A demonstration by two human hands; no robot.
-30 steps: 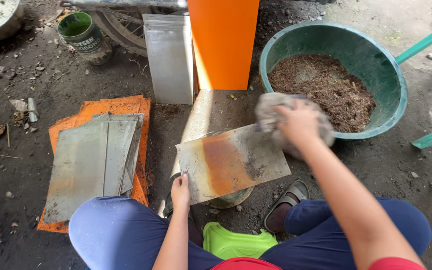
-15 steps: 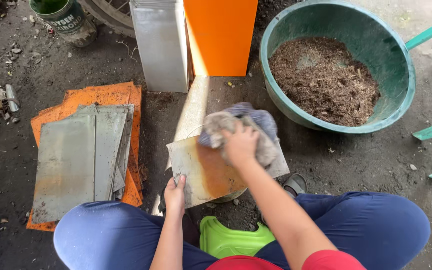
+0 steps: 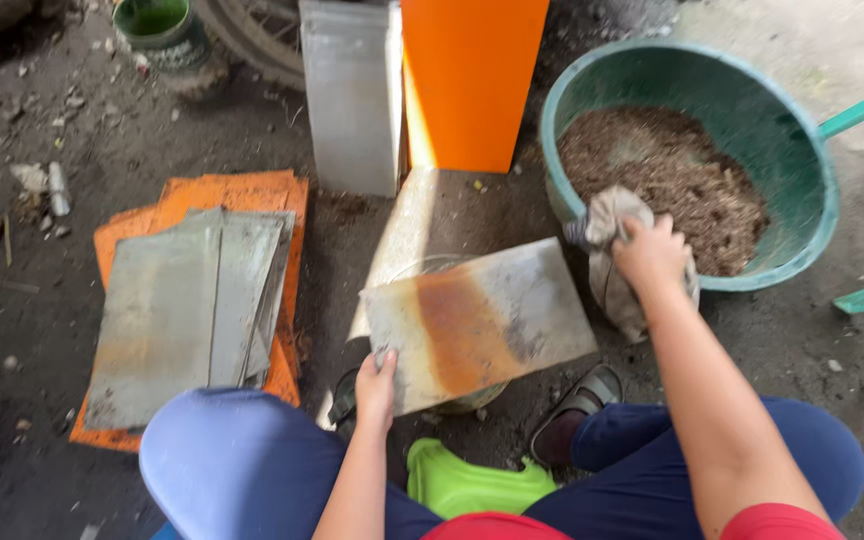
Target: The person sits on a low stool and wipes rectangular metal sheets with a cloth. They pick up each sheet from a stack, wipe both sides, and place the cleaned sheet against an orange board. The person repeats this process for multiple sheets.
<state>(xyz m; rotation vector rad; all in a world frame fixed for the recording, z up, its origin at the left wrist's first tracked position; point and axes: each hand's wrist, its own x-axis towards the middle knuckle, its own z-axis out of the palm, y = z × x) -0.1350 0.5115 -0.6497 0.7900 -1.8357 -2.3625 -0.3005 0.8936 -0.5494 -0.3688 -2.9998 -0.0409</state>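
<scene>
Green plastic basin [image 3: 818,190], the largest item, sits on the dirt ground at upper right and holds a brown, fibrous granular fill [image 3: 667,175]. Beside it to the left, an orange panel [image 3: 472,80] stands upright, with a grey metal sheet [image 3: 352,95] leaning just beside it. At left, a stack of grey metal plates [image 3: 187,310] lies flat on orange board [image 3: 252,190]. The rusted metal plate [image 3: 477,325], stained orange across its middle, rests tilted in front of the person's knees, atop a round object mostly hidden beneath it. The left hand [image 3: 377,375] grips this plate at its lower left corner, thumb on the upper face. The right hand [image 3: 652,255] is clenched around a grey rag [image 3: 607,240], held at the basin's near rim, just off the plate's right edge. A small green pot [image 3: 157,25] stands at upper left, well apart from both hands.
</scene>
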